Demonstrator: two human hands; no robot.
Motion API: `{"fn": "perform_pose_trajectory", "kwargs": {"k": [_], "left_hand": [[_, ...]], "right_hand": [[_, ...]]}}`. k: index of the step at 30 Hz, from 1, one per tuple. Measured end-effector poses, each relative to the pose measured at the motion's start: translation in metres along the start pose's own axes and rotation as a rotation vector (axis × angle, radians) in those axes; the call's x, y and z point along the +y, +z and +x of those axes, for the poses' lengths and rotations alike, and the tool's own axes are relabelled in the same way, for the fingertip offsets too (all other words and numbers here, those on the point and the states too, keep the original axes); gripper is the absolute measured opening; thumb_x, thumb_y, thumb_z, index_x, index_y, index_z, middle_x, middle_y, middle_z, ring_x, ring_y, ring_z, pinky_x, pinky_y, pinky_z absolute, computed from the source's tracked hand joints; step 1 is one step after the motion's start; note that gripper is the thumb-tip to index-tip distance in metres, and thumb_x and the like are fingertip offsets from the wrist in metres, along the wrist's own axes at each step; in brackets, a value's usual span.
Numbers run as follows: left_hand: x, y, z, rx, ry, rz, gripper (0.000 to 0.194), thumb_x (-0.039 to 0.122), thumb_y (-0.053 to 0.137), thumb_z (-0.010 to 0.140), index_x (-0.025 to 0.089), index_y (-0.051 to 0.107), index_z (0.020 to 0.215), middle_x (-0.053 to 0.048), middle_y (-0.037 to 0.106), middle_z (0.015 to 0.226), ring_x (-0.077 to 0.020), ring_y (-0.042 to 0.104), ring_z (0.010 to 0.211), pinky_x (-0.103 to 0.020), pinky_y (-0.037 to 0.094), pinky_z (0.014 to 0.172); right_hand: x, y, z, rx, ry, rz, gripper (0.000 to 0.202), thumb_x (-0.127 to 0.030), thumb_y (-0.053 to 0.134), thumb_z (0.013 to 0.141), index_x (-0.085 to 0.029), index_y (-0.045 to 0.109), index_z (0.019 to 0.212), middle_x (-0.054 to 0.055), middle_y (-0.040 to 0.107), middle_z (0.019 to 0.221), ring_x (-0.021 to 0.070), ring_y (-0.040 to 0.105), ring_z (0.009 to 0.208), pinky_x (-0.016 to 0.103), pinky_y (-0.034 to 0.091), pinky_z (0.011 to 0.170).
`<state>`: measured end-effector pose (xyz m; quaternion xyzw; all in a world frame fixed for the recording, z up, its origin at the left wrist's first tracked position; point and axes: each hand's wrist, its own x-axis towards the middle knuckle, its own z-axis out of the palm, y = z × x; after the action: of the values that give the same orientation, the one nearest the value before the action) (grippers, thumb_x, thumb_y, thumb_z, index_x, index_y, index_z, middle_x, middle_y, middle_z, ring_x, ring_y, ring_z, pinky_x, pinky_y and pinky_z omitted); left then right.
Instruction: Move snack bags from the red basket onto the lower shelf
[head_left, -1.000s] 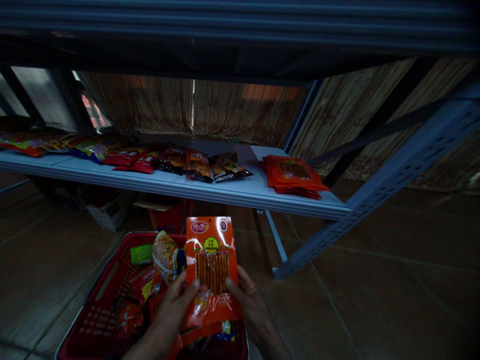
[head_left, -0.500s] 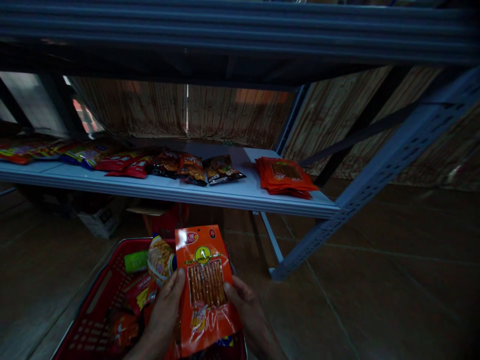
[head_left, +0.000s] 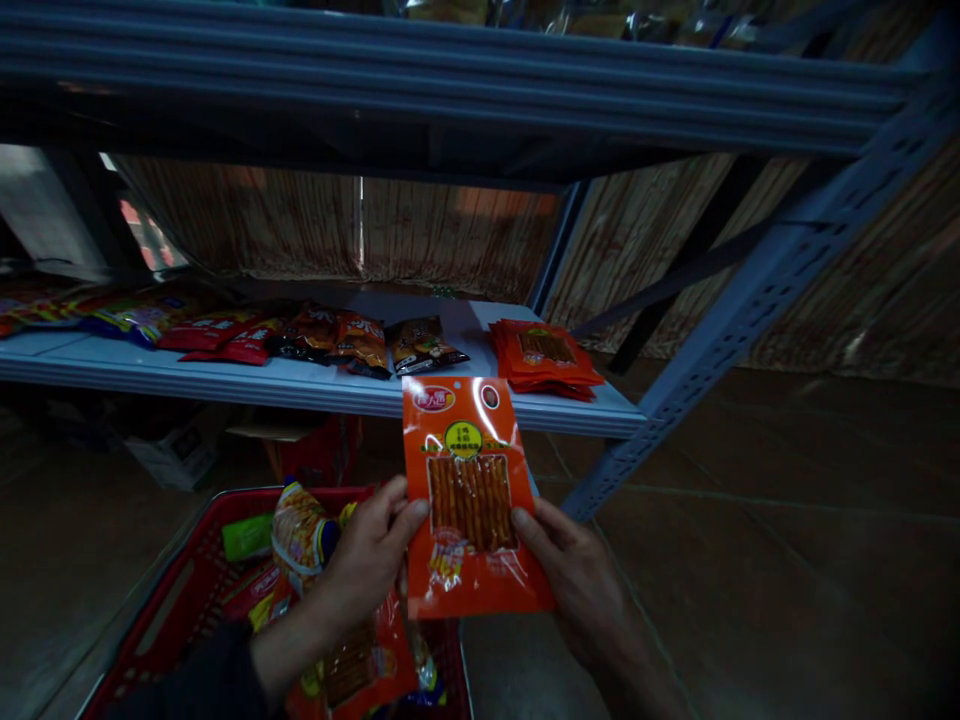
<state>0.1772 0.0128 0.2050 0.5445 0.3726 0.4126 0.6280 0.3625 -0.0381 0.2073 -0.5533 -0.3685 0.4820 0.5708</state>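
Observation:
An orange snack packet [head_left: 469, 575], with a clear window showing brown sticks, is held up in front of the shelf edge. My left hand [head_left: 375, 550] pinches its left side, thumb on the front. On its right side my right hand [head_left: 577, 560] grips in the same way. Below and to the left stands a red shopping basket [head_left: 161, 620]. Inside lie a similar orange packet [head_left: 356, 660], a green pack [head_left: 247, 537] and a yellow-and-blue snack bag [head_left: 300, 530]. My left forearm hides part of the basket.
A stack of orange packets [head_left: 544, 355] lies at the right end of the blue-grey shelf [head_left: 480, 330]. Dark, red and colourful snack bags [head_left: 225, 335] line it leftward. A slanting perforated post [head_left: 750, 290] stands at right; boxes [head_left: 176, 450] sit beneath.
Both hands have raised the orange packet up and to the right, away from the basket. The orange packet lying in the basket now shows more clearly. The view has shifted slightly right.

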Motion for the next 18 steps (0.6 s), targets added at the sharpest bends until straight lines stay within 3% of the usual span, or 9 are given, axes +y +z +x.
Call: {"fn": "perform_pose_trajectory", "kwargs": {"k": [7,12,15,18], "left_hand": [[0.028,0.041,0.078,-0.002,0.102,-0.073,0.016,0.032,0.056,0.075,0.016,0.058,0.076,0.003,0.060,0.063,-0.0100,0.054,0.054,-0.019,0.041,0.051],[0.052,0.070,0.116,-0.010,0.085,-0.176,0.006,0.017,0.049,0.078,0.015,0.055,0.079,0.005,0.054,0.053,-0.0077,0.051,0.047,-0.019,0.043,0.051],[0.068,0.082,0.132,-0.069,0.069,-0.194,0.023,0.004,0.049,0.072,0.013,0.055,0.092,0.006,0.053,0.055,-0.0055,0.051,0.047,-0.017,0.041,0.051],[0.080,0.091,0.152,-0.062,0.107,-0.177,0.038,-0.003,0.051,0.066,0.010,0.054,0.102,0.007,0.051,0.055,-0.0041,0.049,0.047,-0.016,0.040,0.052]], "right_hand": [[-0.051,-0.027,0.037,-0.006,-0.105,0.064,0.045,-0.032,0.073,0.061,-0.022,0.062,0.103,0.006,0.070,0.101,0.0207,0.067,0.082,0.028,0.055,0.063],[-0.070,-0.047,0.065,0.120,-0.170,0.089,0.043,-0.027,0.075,0.056,-0.020,0.062,0.096,0.003,0.072,0.089,0.0172,0.067,0.075,0.024,0.056,0.061],[-0.086,-0.060,0.082,0.241,-0.217,0.078,0.045,-0.023,0.075,0.054,-0.020,0.060,0.097,0.000,0.072,0.077,0.0140,0.066,0.062,0.023,0.055,0.057],[-0.105,-0.070,0.101,0.280,-0.290,0.029,0.041,-0.021,0.073,0.055,-0.020,0.057,0.092,-0.002,0.070,0.067,0.0125,0.064,0.053,0.022,0.053,0.049]]}}
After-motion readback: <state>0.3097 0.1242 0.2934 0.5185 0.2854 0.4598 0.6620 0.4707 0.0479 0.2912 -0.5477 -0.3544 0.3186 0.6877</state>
